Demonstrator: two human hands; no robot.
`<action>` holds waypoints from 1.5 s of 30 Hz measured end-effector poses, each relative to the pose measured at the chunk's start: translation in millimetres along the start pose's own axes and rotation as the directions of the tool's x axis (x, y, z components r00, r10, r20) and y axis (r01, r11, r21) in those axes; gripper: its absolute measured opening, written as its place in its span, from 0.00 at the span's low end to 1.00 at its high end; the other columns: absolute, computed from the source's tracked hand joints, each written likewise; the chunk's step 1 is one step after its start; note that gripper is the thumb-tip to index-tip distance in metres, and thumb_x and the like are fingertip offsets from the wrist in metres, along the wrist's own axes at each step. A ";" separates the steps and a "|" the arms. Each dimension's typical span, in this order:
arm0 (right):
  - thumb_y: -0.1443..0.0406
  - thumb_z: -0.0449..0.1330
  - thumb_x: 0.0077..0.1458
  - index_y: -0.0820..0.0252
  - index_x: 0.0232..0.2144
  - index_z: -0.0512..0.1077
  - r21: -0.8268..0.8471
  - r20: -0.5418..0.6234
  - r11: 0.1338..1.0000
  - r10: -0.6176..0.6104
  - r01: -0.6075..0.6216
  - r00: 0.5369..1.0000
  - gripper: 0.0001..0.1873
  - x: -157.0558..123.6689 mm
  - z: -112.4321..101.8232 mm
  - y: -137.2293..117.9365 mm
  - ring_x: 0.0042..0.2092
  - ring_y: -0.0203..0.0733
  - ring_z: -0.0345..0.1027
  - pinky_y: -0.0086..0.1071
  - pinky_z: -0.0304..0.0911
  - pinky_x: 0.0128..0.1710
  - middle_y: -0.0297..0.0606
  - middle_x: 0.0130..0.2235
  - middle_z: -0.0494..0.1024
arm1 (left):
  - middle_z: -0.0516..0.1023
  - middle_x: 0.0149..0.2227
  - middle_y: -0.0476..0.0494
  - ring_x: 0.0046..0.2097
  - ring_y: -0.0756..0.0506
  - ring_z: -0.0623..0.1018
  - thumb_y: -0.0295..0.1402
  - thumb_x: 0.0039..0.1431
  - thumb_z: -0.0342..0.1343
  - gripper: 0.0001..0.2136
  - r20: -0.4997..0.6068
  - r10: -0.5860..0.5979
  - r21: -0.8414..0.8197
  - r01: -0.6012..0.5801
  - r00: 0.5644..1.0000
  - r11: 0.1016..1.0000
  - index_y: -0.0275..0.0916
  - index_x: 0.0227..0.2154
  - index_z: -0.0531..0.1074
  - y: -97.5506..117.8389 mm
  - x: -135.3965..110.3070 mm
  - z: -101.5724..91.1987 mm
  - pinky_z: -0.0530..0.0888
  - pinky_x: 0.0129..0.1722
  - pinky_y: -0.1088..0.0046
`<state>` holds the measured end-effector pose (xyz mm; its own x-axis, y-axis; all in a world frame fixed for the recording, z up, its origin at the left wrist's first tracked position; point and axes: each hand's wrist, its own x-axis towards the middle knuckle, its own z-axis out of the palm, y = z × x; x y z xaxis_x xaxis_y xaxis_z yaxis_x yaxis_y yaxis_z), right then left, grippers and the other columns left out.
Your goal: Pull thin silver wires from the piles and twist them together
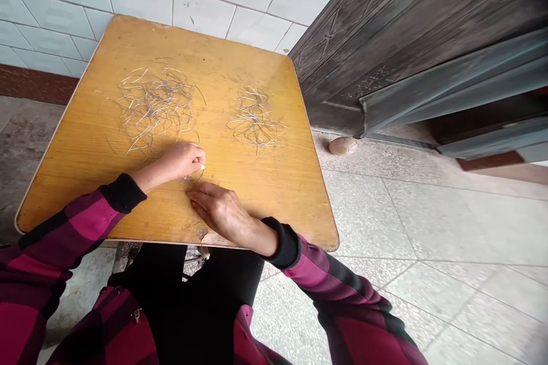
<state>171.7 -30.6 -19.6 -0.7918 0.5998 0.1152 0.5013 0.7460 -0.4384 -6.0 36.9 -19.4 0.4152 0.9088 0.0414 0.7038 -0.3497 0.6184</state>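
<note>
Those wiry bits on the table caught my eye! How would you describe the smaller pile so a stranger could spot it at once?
Start at the yellow wooden tabletop, which stands beside a dark carved wooden panel. On the side nearer that panel lies a tangle of thin pale strands. It is clearly smaller and tighter than the wide, loose tangle next to it.

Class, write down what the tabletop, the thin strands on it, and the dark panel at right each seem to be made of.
The tabletop looks like varnished wood: visible grain under a glossy yellow finish. The strands could be fine wire or coarse hair: thin, curling, with a silvery shine. The dark panel may be wood or metal: dull, worn finish, patterned relief.
</note>
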 end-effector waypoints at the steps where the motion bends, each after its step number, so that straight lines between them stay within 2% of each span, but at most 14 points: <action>1: 0.69 0.49 0.66 0.63 0.41 0.74 0.019 0.002 1.000 0.008 -0.008 1.000 0.12 -0.1 -0.1 -1.2 0.37 0.39 0.68 0.30 0.63 0.34 0.42 0.38 0.75 | 0.75 0.26 0.48 0.25 0.52 0.69 0.23 0.50 0.57 0.05 0.005 -0.012 -0.005 0.012 1.000 1.000 0.36 0.23 0.75 0.4 -0.2 -0.3 0.64 0.28 0.74; 6: 0.71 0.50 0.65 0.63 0.43 0.73 0.078 0.027 0.996 0.047 -0.048 0.999 0.12 -0.3 -4.5 -6.2 0.40 0.39 0.69 0.31 0.65 0.38 0.43 0.40 0.75 | 0.74 0.26 0.48 0.25 0.52 0.69 0.23 0.51 0.57 0.05 0.026 -0.037 0.004 0.037 0.999 0.999 0.36 0.23 0.75 1.6 0.1 -1.0 0.64 0.28 0.74; 13: 0.71 0.53 0.63 0.64 0.42 0.73 0.041 0.104 0.987 0.150 -0.155 0.983 0.10 -9.5 -15.5 -7.1 0.36 0.38 0.67 0.30 0.63 0.34 0.41 0.37 0.73 | 0.75 0.25 0.47 0.28 0.49 0.72 0.22 0.51 0.60 0.07 -0.031 -0.020 0.039 0.021 0.999 0.999 0.36 0.21 0.74 4.0 2.4 0.6 0.67 0.32 0.73; 21: 0.73 0.49 0.63 0.65 0.43 0.71 0.077 0.109 0.996 0.032 -0.041 0.994 0.12 4.8 -8.1 -10.5 0.38 0.39 0.65 0.32 0.64 0.37 0.42 0.39 0.72 | 0.72 0.20 0.52 0.22 0.53 0.70 0.24 0.53 0.59 0.06 0.025 -0.122 0.007 0.122 0.992 0.993 0.36 0.22 0.74 11.8 2.0 -4.0 0.67 0.29 0.76; 26: 0.73 0.48 0.63 0.65 0.41 0.72 -0.006 0.044 0.994 0.108 -0.108 0.993 0.12 2.1 -4.7 -10.7 0.36 0.40 0.65 0.33 0.63 0.35 0.44 0.37 0.73 | 0.72 0.18 0.52 0.21 0.53 0.70 0.24 0.54 0.59 0.06 0.045 -0.147 0.019 0.146 0.988 0.989 0.35 0.23 0.75 16.0 1.3 -6.5 0.68 0.29 0.76; 30: 0.72 0.49 0.63 0.65 0.41 0.72 -0.028 0.070 0.991 0.133 -0.131 0.989 0.12 -5.6 -10.9 -9.6 0.34 0.39 0.64 0.32 0.62 0.33 0.43 0.36 0.72 | 0.74 0.20 0.50 0.23 0.51 0.72 0.23 0.54 0.59 0.05 0.048 -0.144 0.043 0.143 0.988 0.989 0.35 0.24 0.76 16.4 2.5 -6.3 0.68 0.31 0.75; 37: 0.74 0.46 0.64 0.64 0.43 0.72 0.080 0.100 0.996 0.041 -0.049 0.994 0.15 6.9 -17.1 -7.5 0.37 0.38 0.65 0.31 0.62 0.36 0.41 0.37 0.71 | 0.79 0.27 0.45 0.29 0.49 0.75 0.24 0.53 0.60 0.04 0.029 -0.120 0.119 0.116 0.992 0.986 0.35 0.24 0.77 11.0 5.7 -2.4 0.69 0.33 0.73; 39: 0.74 0.46 0.63 0.65 0.44 0.72 0.025 0.097 0.999 0.027 -0.029 0.995 0.15 11.3 -15.3 -8.9 0.37 0.39 0.64 0.32 0.62 0.37 0.42 0.38 0.72 | 0.79 0.28 0.46 0.30 0.49 0.75 0.24 0.52 0.60 0.05 0.015 -0.094 0.125 0.091 0.995 0.988 0.36 0.23 0.77 8.7 6.4 -0.8 0.70 0.33 0.73; 41: 0.75 0.46 0.63 0.66 0.43 0.72 -0.100 0.092 0.995 0.017 -0.008 0.996 0.15 15.9 -11.3 -12.7 0.38 0.40 0.63 0.34 0.62 0.38 0.44 0.39 0.73 | 0.79 0.28 0.46 0.30 0.49 0.75 0.24 0.51 0.59 0.05 0.002 -0.073 0.120 0.073 0.997 0.990 0.36 0.23 0.76 6.9 6.9 0.7 0.70 0.34 0.73; 45: 0.75 0.47 0.63 0.68 0.35 0.73 -0.366 0.072 0.930 0.010 0.017 0.997 0.15 26.5 1.7 -24.2 0.36 0.43 0.61 0.38 0.59 0.35 0.47 0.36 0.73 | 0.79 0.29 0.45 0.32 0.48 0.76 0.23 0.51 0.59 0.05 0.008 -0.093 0.099 0.091 0.996 0.991 0.36 0.23 0.76 7.0 7.3 1.4 0.71 0.37 0.72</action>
<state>137.9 -33.2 -7.4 -0.8099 0.5848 0.0459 0.5806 0.8103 -0.0793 2.8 40.8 -15.9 0.3525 0.9355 -0.0220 0.7922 -0.2858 0.5392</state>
